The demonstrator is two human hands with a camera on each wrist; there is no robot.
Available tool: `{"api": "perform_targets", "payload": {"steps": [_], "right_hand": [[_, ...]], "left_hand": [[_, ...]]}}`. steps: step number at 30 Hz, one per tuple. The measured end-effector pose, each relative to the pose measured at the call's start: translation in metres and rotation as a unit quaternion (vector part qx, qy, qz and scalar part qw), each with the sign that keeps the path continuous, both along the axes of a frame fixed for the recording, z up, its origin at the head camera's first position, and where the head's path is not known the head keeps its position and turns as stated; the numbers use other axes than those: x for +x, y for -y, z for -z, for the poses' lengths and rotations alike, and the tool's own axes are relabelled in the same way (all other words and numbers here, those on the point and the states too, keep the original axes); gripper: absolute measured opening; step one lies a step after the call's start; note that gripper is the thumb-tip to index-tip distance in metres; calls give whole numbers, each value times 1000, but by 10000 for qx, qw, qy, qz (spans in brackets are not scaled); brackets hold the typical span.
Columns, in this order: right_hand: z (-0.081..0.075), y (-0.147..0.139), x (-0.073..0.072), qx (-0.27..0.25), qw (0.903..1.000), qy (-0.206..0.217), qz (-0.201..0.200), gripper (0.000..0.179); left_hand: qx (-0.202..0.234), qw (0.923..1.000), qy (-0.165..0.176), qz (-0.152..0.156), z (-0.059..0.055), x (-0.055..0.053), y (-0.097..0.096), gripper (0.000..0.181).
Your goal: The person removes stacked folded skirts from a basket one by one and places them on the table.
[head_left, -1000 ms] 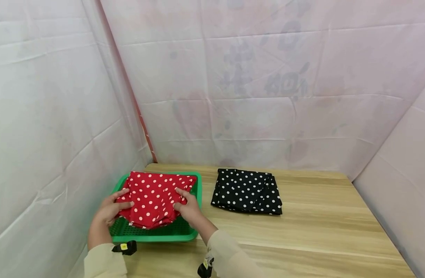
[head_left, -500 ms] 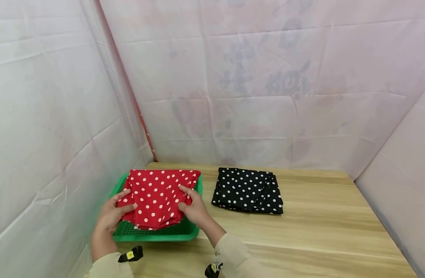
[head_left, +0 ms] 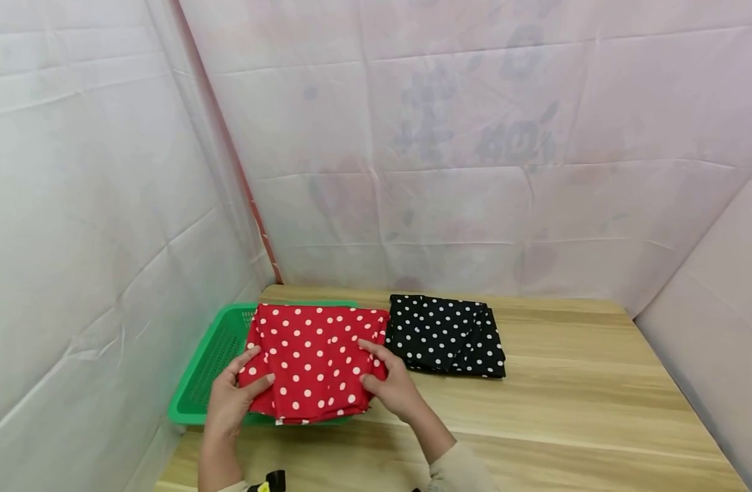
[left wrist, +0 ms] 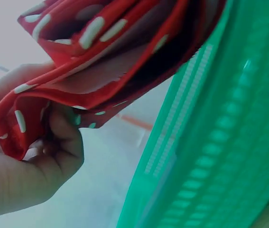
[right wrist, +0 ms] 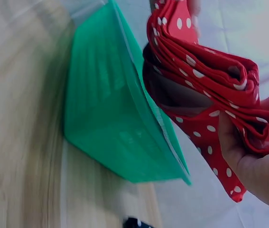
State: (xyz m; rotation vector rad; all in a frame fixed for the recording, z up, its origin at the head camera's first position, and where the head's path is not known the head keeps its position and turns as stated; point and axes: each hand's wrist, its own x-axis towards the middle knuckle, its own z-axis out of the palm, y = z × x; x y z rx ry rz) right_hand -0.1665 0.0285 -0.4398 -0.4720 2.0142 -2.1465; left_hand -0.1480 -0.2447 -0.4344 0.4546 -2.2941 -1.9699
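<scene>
A folded red cloth with white polka dots (head_left: 311, 362) is held up between both hands, overlapping the right part of a green plastic basket (head_left: 180, 413) in the head view. My left hand (head_left: 227, 403) grips its left edge, thumb on top. On the opposite edge, my right hand (head_left: 397, 389) pinches the layers between thumb and fingers. The left wrist view shows fingers curled under a fold of the red cloth (left wrist: 63, 92), above the basket's perforated wall (left wrist: 219, 142). In the right wrist view, stacked folds (right wrist: 196, 76) hang clear of the basket (right wrist: 106, 104).
A folded black cloth with white dots (head_left: 446, 336) lies on the wooden table (head_left: 573, 396), just right of the red one. White sheeting (head_left: 462, 205) walls the table at the back and both sides.
Both hands have carried the red cloth rightward and toward the person, uncovering the basket's left part. The basket's left end now shows farther left. The black cloth stays in place.
</scene>
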Motion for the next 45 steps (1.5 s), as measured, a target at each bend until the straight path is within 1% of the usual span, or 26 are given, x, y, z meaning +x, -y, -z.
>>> {"api": "perform_targets", "payload": {"steps": [1,2,5,8,9,12,13,15,17,19,22,24,27,30,34,37,39,41,43,45], "right_hand": [[2,-6,0,-25,10000,21,2,57],[5,-11,0,-61,10000,55,8,58],[15,-26,-1,-199,9997,110,119,66],[20,-39,1,-273,9991,154,282,71],[21,-43,3,-291,9988,190,340,72],[23,-53,9,-397,9974,392,461,72],[23,-56,10,-451,9967,457,486,72],[24,-62,13,-608,9952,546,547,73],[26,-70,15,-720,9937,568,644,78],[27,-78,17,-779,9920,593,798,84],[29,-93,21,-847,9894,719,930,92],[30,-102,23,-907,9882,799,943,93],[32,-116,25,-942,9883,827,869,88],[36,-129,27,-988,9876,761,951,80],[44,-145,32,-1027,9847,650,1249,66],[52,-155,37,-897,9817,747,1507,60],[57,-161,39,-772,9797,881,1628,59],[62,-167,41,-590,9791,1094,1610,59],[67,-174,43,-452,9807,1220,1463,59],[70,-180,45,-351,9813,1393,1283,59]], "left_hand": [[26,9999,-116,-7,2,1,-5,66],[142,9989,-436,53,10,0,-7,65],[272,9969,-728,85,16,0,-23,65],[494,9964,-687,75,17,2,-40,68],[461,9979,-445,2,11,4,-48,70],[611,9977,-289,-28,10,9,-66,72],[648,9975,-290,-27,10,11,-72,72],[749,9965,-368,-14,11,15,-83,72],[870,9948,-519,37,13,16,-92,73],[996,9928,-651,119,15,17,-101,73],[1089,9911,-725,250,18,16,-114,75],[1132,9903,-742,324,19,15,-121,75],[1141,9894,-785,431,20,13,-132,74],[1102,9884,-836,620,22,12,-142,72],[993,9868,-841,960,30,14,-156,68],[955,9838,-826,1271,38,17,-163,67],[903,9816,-817,1468,43,17,-166,65],[815,9793,-838,1652,48,17,-169,64],[682,9780,-868,1769,53,16,-172,63],[552,9777,-825,1852,59,17,-175,63]]}}
